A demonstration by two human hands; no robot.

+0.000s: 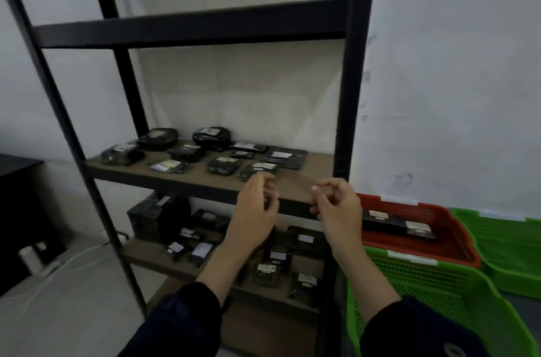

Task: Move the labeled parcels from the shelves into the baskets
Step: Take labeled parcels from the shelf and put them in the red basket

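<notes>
White walls backed the dark shelf rack [202,26] where I saw both hands empty, fingers loosely curled, the left hand [259,204] just below the nearest labeled parcel [259,171], its long axis running left-right, the right hand [336,204] nearer the red basket [456,242]

Black, white-labeled parcels [222,165] lie flat across two wooden shelves [316,165]; two more rest in the red basket [456,242] beside green baskets [439,283].
</notes>
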